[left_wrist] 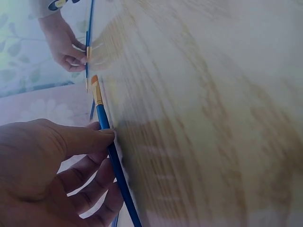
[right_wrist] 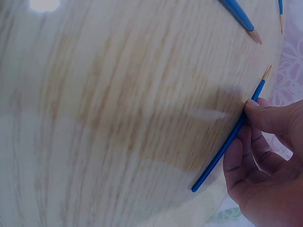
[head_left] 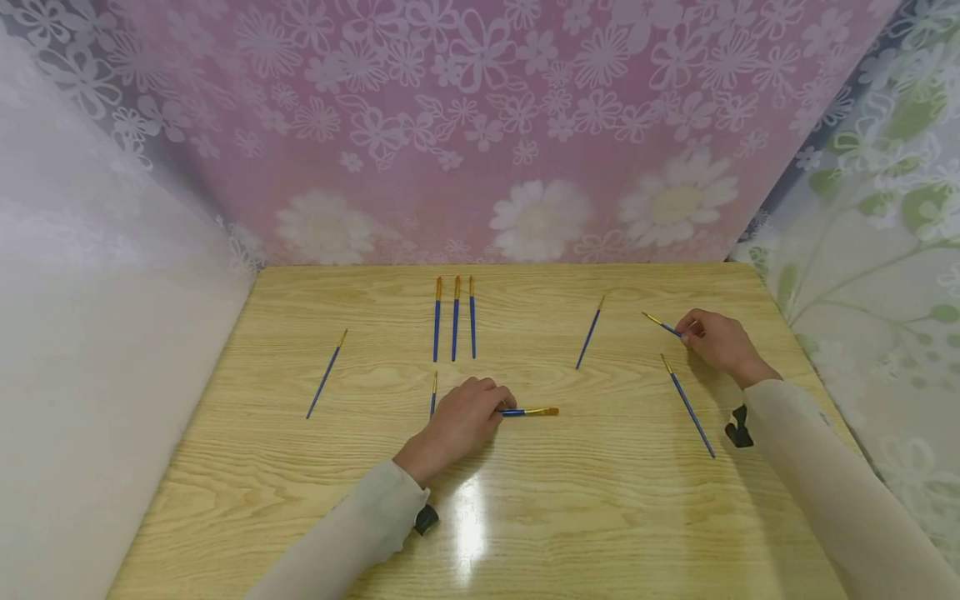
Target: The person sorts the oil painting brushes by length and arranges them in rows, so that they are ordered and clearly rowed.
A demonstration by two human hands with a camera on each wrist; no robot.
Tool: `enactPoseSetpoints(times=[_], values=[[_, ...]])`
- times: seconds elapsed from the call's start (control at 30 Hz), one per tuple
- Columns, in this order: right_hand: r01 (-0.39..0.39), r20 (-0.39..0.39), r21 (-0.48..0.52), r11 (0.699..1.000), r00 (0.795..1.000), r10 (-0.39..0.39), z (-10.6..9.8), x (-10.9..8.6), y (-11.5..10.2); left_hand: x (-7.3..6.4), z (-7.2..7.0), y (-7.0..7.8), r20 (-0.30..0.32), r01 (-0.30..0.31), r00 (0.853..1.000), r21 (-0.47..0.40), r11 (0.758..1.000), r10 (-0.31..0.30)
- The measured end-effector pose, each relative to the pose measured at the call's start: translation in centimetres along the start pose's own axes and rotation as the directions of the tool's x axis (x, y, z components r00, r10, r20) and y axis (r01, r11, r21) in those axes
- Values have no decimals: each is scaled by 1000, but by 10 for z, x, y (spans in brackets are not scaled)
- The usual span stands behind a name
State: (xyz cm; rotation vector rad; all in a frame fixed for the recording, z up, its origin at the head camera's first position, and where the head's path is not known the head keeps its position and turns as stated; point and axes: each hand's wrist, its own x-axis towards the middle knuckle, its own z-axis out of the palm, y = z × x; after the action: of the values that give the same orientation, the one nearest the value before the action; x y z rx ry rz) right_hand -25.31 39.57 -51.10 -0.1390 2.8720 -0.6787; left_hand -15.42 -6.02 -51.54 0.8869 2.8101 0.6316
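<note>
- The surface [head_left: 600, 500] is pale yellow wood grain, glossy enough to carry a bright reflection [head_left: 470, 525] near the left forearm.
- Behind it hangs a pink cloth [head_left: 450, 125] printed with white flower outlines and large daisies low down. A whitish cloth [head_left: 112, 250] closes the left side, and a pale cloth [head_left: 900, 250] with green leaves the right.
- Any print on the brush handles is too small to read.
- The left hand [head_left: 462, 412] has a closed grip, thumb against fingers, on the handle of a broad brush [head_left: 528, 412]. This brush lies near the middle of the surface, bristles pointing right: blue handle, gold-coloured ferrule, flat orange-brown tip.
- The right hand [head_left: 716, 343] likewise pinches a fine brush [head_left: 660, 323] near the surface's right edge, its slender tip pointing left and away. Its grip is closed about the blue handle.
- Three upright-looking brushes [head_left: 455, 329] lie side by side near the far edge, tips away from the person.
- Other blue-handled brushes lie apart: a slim brush [head_left: 326, 375] at left, one partly hidden by the left hand, another brush [head_left: 590, 333] right of centre, and a long brush [head_left: 693, 417] beside the right forearm.
</note>
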Motion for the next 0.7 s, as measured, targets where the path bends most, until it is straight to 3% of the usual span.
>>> enactPoseSetpoints(times=[0.27, 0.5, 0.7], values=[[5, -1, -11, 1000, 1000, -5, 0, 1, 1, -1, -4, 2, 0, 1, 1000, 1, 1000, -1], [6, -3, -9, 1000, 1000, -6, 1, 0, 1, -3, -12, 2, 4, 36, 999, -99, 994, -36], [5, -7, -13, 1000, 1000, -5, 1, 0, 0, -3, -17, -10, 4, 83, 997, -192, 978, -83]])
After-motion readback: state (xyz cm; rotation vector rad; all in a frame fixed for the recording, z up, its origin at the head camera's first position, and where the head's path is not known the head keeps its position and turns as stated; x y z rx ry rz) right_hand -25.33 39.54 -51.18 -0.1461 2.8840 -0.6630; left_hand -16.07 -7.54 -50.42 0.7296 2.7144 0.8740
